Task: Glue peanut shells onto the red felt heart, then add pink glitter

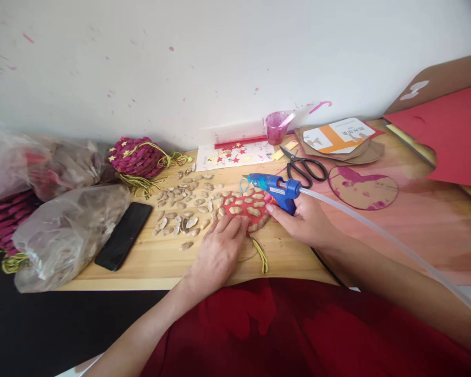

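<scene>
My right hand point(308, 222) grips a blue hot glue gun point(279, 192), its nozzle pointing left above a red piece of card point(243, 210) covered with peanut shells point(254, 211). A long clear glue stick point(361, 222) trails out of the gun's back end. At the card's near left edge rests my left hand point(223, 251), fingers bent and pressed together; whatever is under the fingertips is hidden. Yellow-green cords point(262, 255) stick out from the card's near side. Many loose peanut shells point(176, 198) lie scattered on the table to the left.
Black scissors point(306, 168), a paint-stained cardboard piece point(364, 189) and a cardboard stack point(337, 137) lie right. Behind are a pink cup point(277, 128) and star-covered paper point(235, 156). Leftward are a phone point(124, 235), a plastic bag point(70, 235) and a purple shell-covered ornament point(139, 157).
</scene>
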The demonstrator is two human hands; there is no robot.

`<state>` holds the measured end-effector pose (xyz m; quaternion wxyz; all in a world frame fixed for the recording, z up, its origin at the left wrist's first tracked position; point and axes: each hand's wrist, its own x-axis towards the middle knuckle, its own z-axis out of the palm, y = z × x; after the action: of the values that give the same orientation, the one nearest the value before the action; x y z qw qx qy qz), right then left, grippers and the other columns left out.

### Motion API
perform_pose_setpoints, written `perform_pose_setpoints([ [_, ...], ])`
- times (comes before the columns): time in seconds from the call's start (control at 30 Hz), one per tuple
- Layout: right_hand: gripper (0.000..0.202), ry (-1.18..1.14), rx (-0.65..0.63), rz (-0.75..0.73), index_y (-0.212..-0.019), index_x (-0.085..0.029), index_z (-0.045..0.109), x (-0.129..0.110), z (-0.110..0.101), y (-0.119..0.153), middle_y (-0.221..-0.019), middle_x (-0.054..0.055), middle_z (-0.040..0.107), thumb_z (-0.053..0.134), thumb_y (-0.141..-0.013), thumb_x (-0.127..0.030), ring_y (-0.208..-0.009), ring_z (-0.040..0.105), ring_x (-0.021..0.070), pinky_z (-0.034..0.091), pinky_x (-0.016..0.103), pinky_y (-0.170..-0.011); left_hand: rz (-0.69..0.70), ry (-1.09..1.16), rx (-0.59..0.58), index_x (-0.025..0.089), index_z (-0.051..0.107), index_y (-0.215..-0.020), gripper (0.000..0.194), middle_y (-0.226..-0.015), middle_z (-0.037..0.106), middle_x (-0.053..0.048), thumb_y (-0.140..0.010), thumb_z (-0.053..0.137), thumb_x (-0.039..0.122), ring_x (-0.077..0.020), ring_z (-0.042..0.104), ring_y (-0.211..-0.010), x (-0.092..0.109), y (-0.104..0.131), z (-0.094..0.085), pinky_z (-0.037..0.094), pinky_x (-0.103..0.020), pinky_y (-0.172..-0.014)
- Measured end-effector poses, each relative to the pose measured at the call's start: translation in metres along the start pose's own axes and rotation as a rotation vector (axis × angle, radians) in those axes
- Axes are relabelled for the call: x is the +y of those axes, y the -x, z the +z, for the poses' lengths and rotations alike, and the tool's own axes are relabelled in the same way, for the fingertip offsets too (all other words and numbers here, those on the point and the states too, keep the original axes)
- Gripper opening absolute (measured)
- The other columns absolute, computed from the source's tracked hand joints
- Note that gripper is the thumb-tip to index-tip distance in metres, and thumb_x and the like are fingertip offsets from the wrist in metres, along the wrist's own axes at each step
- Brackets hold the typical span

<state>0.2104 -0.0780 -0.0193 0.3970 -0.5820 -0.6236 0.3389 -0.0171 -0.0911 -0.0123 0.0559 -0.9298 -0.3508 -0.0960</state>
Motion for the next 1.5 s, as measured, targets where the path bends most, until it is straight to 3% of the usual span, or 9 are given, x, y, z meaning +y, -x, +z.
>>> perform_pose_setpoints([
  [0.2,0.028,-0.036,-0.012,-0.002,-0.106,-0.019,0.065,0.001,0.001,-0.001,-0.091,0.006,0.072,0.064,-0.089,-0.041,-0.075,0.063,0.0207,0.053,0.037,-0.073,-0.011,-0.030,-0.019,0.012,0.058,-0.126,0.034,-0.108,0.069,-0.011,-0.095,0.047,0.005,-0.0267,0.061,-0.104,0.001,-0.002,-0.001,0.056,-0.041,-0.087],
  [0.43,0.026,-0.044,-0.011,-0.008,-0.106,-0.018,0.066,-0.001,0.000,-0.002,-0.090,0.006,0.072,0.064,-0.090,-0.038,-0.076,0.064,0.0205,0.052,0.035,-0.073,-0.002,-0.018,-0.018,0.011,0.058,-0.126,0.032,-0.106,0.068,-0.011,-0.096,0.049,0.008,-0.0271,0.061,-0.102,0.001,-0.003,-0.001,0.055,-0.041,-0.087],
  [0.77,0.023,0.002,0.013,-0.029,-0.087,-0.023,0.063,0.000,-0.003,-0.001,-0.068,0.001,0.063,0.064,-0.090,-0.045,-0.058,0.057,0.0188,0.046,0.032,-0.055,-0.020,-0.061,-0.092,0.010,0.060,-0.126,0.031,-0.110,0.067,-0.011,-0.097,0.050,0.009,-0.0256,0.061,-0.103,0.003,-0.004,-0.003,0.056,-0.039,-0.088],
  [0.97,0.023,0.020,0.036,-0.083,-0.096,-0.023,0.067,0.004,-0.005,-0.006,-0.084,0.005,0.072,0.064,-0.090,-0.045,-0.075,0.067,0.0242,0.055,0.038,-0.071,0.007,-0.071,-0.070,0.008,0.061,-0.123,0.028,-0.108,0.065,-0.010,-0.097,0.051,0.012,-0.0246,0.059,-0.101,0.003,-0.002,0.000,0.055,-0.037,-0.090],
  [1.1,0.027,-0.001,0.036,-0.020,-0.091,-0.022,0.066,0.005,-0.007,-0.009,-0.074,0.004,0.069,0.067,-0.087,-0.049,-0.065,0.065,0.0225,0.055,0.037,-0.062,-0.018,-0.046,-0.098,0.008,0.060,-0.124,0.028,-0.111,0.064,-0.010,-0.098,0.051,0.012,-0.0253,0.057,-0.106,0.003,-0.002,0.002,0.054,-0.037,-0.092],
  [1.3,0.033,-0.168,0.015,0.112,-0.096,-0.022,0.065,-0.001,-0.008,-0.010,-0.079,0.006,0.071,0.070,-0.083,-0.053,-0.063,0.067,0.0223,0.054,0.033,-0.049,-0.052,-0.012,-0.100,0.009,0.059,-0.125,0.028,-0.111,0.064,-0.009,-0.099,0.051,0.013,-0.0242,0.057,-0.106,0.004,-0.002,0.000,0.053,-0.038,-0.097],
  [1.5,0.031,-0.209,-0.025,0.121,-0.095,-0.023,0.064,0.002,-0.007,-0.010,-0.073,0.004,0.069,0.070,-0.085,-0.051,-0.059,0.068,0.0209,0.052,0.030,-0.048,-0.048,-0.024,-0.097,0.010,0.064,-0.117,0.023,-0.107,0.064,-0.009,-0.098,0.051,0.011,-0.0247,0.058,-0.103,0.005,-0.003,-0.004,0.054,-0.040,-0.098],
])
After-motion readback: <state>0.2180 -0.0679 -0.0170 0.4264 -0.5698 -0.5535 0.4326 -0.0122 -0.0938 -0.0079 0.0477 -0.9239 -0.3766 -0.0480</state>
